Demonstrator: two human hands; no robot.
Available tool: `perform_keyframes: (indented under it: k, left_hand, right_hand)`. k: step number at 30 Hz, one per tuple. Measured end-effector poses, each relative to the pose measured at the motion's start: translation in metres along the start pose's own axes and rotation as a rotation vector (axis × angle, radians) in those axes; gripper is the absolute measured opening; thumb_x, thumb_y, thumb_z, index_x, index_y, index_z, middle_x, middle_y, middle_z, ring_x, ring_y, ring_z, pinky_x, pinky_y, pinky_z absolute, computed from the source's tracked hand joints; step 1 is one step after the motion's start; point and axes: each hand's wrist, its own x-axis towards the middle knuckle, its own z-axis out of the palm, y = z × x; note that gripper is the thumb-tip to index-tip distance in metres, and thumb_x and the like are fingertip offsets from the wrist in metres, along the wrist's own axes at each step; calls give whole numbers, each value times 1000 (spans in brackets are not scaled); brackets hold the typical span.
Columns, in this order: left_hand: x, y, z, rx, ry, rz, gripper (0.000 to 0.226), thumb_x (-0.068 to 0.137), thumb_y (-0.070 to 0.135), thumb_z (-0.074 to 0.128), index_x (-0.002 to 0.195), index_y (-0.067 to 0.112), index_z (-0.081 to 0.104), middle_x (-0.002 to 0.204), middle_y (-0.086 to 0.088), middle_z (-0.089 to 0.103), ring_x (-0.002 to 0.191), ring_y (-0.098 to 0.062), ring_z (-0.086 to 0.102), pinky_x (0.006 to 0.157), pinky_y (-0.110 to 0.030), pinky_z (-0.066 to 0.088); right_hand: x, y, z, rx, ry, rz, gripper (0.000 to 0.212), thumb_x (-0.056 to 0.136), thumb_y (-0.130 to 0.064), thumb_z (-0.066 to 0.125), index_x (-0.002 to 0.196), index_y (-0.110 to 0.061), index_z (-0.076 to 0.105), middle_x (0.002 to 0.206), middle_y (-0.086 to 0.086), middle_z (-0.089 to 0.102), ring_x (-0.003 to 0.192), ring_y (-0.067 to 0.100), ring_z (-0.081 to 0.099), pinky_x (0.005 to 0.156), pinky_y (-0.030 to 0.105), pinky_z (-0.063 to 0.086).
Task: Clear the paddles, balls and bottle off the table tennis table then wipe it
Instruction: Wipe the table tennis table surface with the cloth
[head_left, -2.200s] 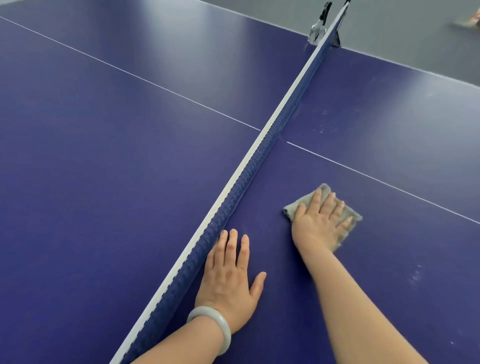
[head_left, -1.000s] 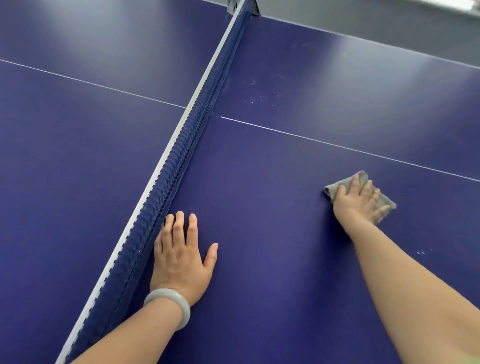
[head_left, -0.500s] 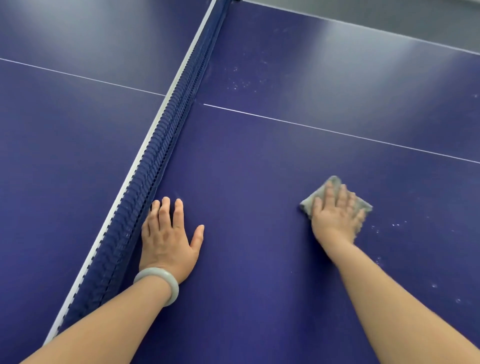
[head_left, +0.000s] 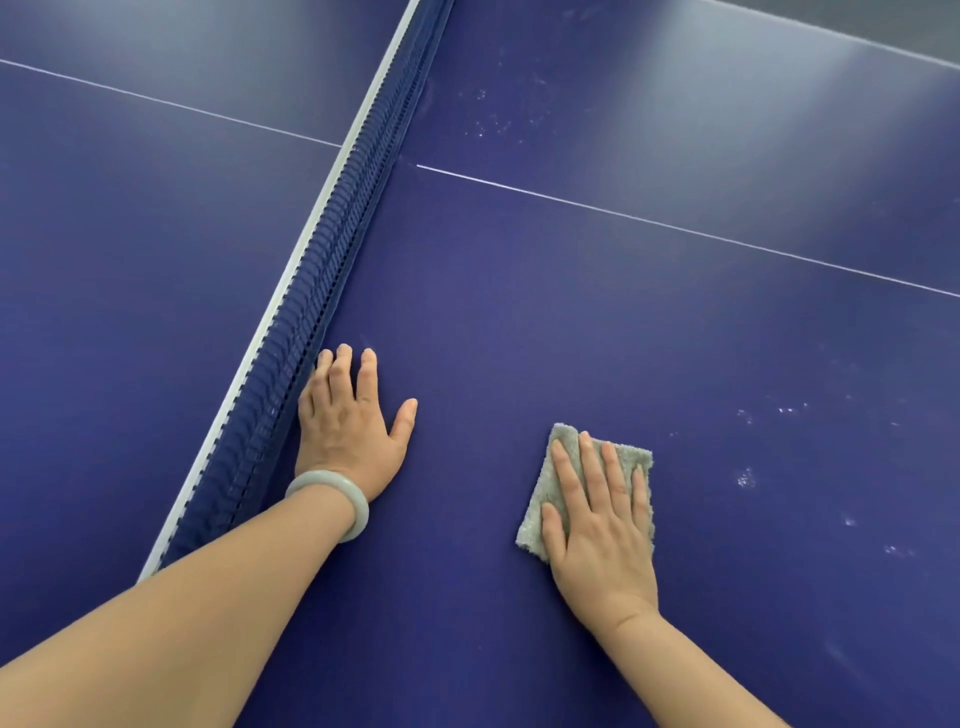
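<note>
The fuzzy grey cloth (head_left: 566, 441) is half hidden under the right hand (head_left: 602, 535), fingers (head_left: 592, 467) straight; the left hand (head_left: 345, 423) is laid flat, holding nothing, on the smooth blue worktop (head_left: 571, 312).

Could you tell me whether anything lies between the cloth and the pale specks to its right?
Nothing visible does. The right hand presses the cloth flat, and only bare table separates it from the specks; the left hand and net lie on the opposite side.
</note>
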Motion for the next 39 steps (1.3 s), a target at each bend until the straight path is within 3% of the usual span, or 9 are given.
perform_keyframes:
  k: [7,10,14,17,23,26,30,35,39]
  left_hand:
    - [-12,-2,-18,-425,9,-5,60,98,37,51,151,16,32,159,-6,19,148,-23,11,122,-42,12]
    - [-58,13,-15,-386,-7,183,63,96,35,55,150,11,35,158,-12,23,147,-29,16,122,-41,11]
    - [-122,23,5,25,-103,234,75,96,61,20,156,24,-3,164,-7,-7,150,-26,-13,122,-43,-6]
    - [-137,18,9,103,-144,161,75,93,65,9,150,29,-23,160,-6,-26,146,-26,-27,120,-48,-12]
    - [-131,14,4,105,-334,156,82,94,67,15,138,29,-42,145,-3,-52,134,-25,-48,114,-51,-24]
    - [-128,13,0,107,-409,157,84,95,65,21,136,30,-43,144,-3,-52,133,-26,-48,112,-50,-27]
    - [-125,12,-5,74,-471,161,83,98,59,28,139,31,-39,146,-1,-50,132,-24,-48,112,-49,-26]
    - [-126,12,-11,35,-502,170,83,99,53,35,146,32,-31,147,1,-48,133,-22,-47,113,-47,-26]
    - [-123,8,-18,39,-512,202,86,97,52,40,149,33,-26,151,1,-43,138,-21,-42,115,-45,-23]
  right_hand:
    - [0,-1,2,11,-13,-1,63,97,-47,22,157,-31,13,164,-4,11,152,17,3,122,46,3]
    - [0,-2,1,9,-37,5,63,96,-48,19,157,-32,10,164,-5,9,152,17,1,122,46,1]
    - [0,1,0,8,-60,-12,64,95,-50,10,157,-33,2,165,-5,2,152,16,-6,122,44,-5]
    - [-8,17,-2,10,-85,-37,65,94,-51,7,156,-34,0,165,-5,-1,151,16,-8,122,44,-7]
    - [-79,10,0,27,-39,393,66,93,-44,7,156,-22,7,164,9,10,151,29,8,120,56,7]
    - [-99,-31,5,46,-45,172,66,94,-41,20,155,-17,21,162,12,19,150,32,16,119,58,11]
    - [-79,-5,3,-53,-63,-277,63,97,-44,26,157,-26,15,164,2,13,151,25,12,119,53,11]
    - [-48,22,-8,70,-90,369,58,102,-41,19,151,-29,-9,165,3,0,152,24,-3,120,53,-1]
    - [-102,-44,-2,75,-72,-12,67,92,-46,27,155,-21,23,162,10,20,150,30,15,118,59,10]
